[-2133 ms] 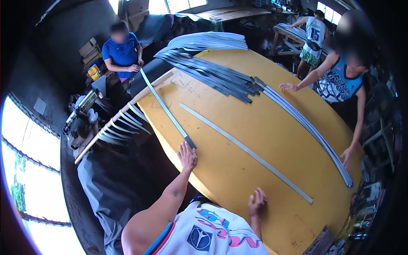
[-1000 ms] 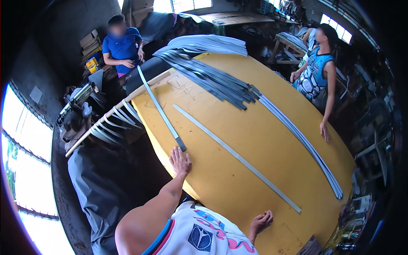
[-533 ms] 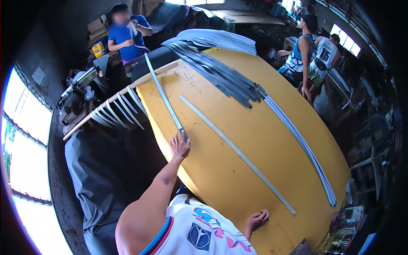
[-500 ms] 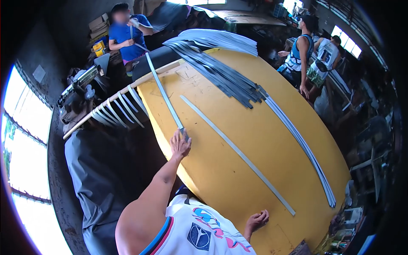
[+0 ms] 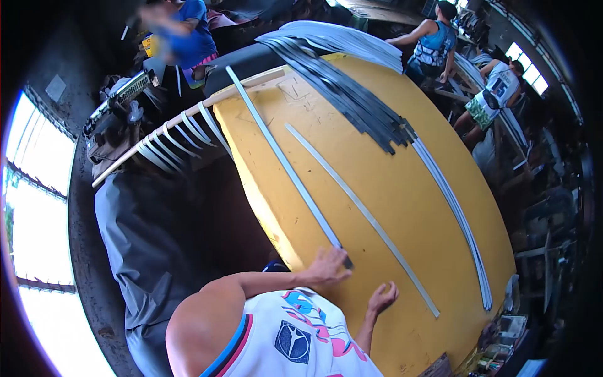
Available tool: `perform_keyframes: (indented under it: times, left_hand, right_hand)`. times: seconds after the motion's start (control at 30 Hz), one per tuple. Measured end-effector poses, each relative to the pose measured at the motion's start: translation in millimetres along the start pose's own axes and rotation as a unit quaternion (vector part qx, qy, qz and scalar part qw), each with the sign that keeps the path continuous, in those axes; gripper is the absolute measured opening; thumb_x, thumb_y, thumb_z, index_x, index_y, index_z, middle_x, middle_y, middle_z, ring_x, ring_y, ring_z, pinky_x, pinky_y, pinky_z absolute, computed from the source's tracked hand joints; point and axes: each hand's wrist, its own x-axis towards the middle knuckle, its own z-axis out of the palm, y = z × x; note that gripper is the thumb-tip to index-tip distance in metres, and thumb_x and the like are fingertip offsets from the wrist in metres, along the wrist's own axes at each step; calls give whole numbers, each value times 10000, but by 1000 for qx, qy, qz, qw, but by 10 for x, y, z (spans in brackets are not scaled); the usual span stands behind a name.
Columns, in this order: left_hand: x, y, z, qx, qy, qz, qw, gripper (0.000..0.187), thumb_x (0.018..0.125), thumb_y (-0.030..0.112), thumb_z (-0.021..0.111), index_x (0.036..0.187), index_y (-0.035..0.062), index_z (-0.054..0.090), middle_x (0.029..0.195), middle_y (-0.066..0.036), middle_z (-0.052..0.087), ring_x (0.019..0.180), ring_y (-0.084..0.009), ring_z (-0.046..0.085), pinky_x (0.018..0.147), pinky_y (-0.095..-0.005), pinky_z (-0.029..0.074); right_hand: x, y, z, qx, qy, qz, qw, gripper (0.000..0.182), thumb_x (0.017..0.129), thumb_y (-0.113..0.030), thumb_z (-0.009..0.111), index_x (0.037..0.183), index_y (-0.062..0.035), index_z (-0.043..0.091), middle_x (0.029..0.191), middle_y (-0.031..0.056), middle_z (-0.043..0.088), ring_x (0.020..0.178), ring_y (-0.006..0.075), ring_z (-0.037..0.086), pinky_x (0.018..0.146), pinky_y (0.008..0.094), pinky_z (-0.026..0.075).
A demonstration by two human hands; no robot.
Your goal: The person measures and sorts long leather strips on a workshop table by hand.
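Observation:
My left hand (image 5: pixel 325 267), slightly blurred, is at the near end of a long grey strip (image 5: pixel 282 154) on the yellow tabletop (image 5: pixel 326 220). Its fingers overlap the strip near a dark tip. From there the strip runs away to the table's far left edge. My right hand (image 5: pixel 382 298) hovers nearer my body with loosely curled fingers apart and nothing visible in them. A second grey strip (image 5: pixel 370 223) lies diagonally to the right of the first. Farther right rests a bundle of pale strips (image 5: pixel 449 201), meeting a stack of dark strips (image 5: pixel 345 97).
White strips (image 5: pixel 200 129) hang from a wooden pole (image 5: pixel 147 141) at the left. Dark sheeting (image 5: pixel 141 270) drapes below it. A person in blue (image 5: pixel 191 31) stands beyond the table; two people (image 5: pixel 433 47) are at the far right. Pale strips (image 5: pixel 339 41) are heaped at the back.
My left hand has moved right and toward me, drawing the long strip farther across the table. My right hand stays near its place. The person in blue has shifted.

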Motion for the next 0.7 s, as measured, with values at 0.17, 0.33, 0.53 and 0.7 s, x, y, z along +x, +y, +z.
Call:
perform_keyframes:
  times: [0.17,0.33,0.53,0.7]
  left_hand:
    - [9,-67,23,-45,77,157,984,759,1006,595,369,1568,95,266,1616,-216,234,1512,-365,193,1204,-584,149]
    - [246,-991,-407,123,222,106,961,689,1029,525,368,1569,107,272,1640,-168,200,1524,-323,170,1203,-573,139]
    - [279,-1149,-555,166,174,118,964,682,1040,527,331,1573,107,265,1656,-122,183,1528,-299,168,1209,-555,121]
    - [383,-1605,-835,127,239,20,963,739,1017,561,366,1578,96,245,1654,-136,186,1525,-301,177,1210,-551,117]
  right_hand:
    - [-129,-839,241,-4,-116,-130,985,332,910,-174,633,1182,16,631,1237,219,612,1156,383,571,981,463,455]
    - [-722,-518,387,-232,-146,-228,934,594,1004,-416,494,1491,-82,430,1579,140,364,1435,326,358,1144,523,276]
    - [-762,-24,-158,-281,-207,-78,934,635,1047,-481,350,1553,-99,314,1647,86,236,1507,309,226,1191,556,181]
    - [-784,493,-709,-337,-167,52,925,639,1058,-471,317,1577,-107,244,1661,55,205,1524,265,196,1204,556,153]
